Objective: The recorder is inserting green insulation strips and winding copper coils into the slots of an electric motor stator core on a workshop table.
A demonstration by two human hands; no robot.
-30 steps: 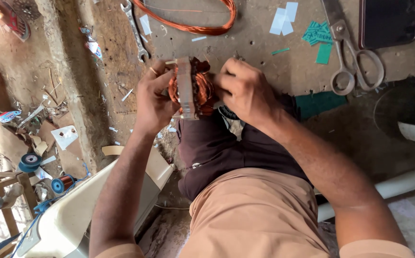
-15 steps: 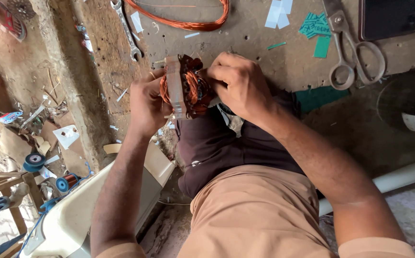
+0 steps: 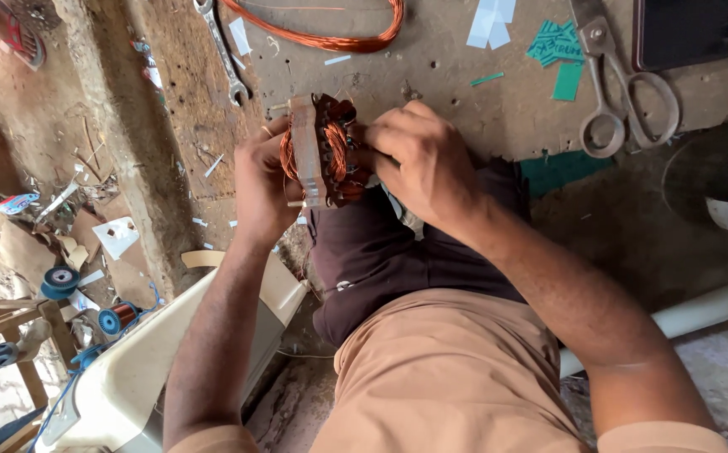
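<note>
copper windings fill a small motor stator [image 3: 324,151], held up over the worktop [image 3: 465,92] edge between both hands. left hand [image 3: 265,180] grasps the laminated core from behind; right hand [image 3: 423,164] has its fingers [image 3: 378,138] pinched at the coil end. judgement: steady the core, press wire gently so the enamel stays unscratched. scissors [image 3: 620,101], spanner [image 3: 223,52] and wire loop [image 3: 330,33] lie beyond.

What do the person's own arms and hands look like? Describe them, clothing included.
Both forearms are bare. The left hand and right hand wear no gloves; no rings or watch show. Short tan sleeves end above the elbows, matching the tan shirt.
</note>
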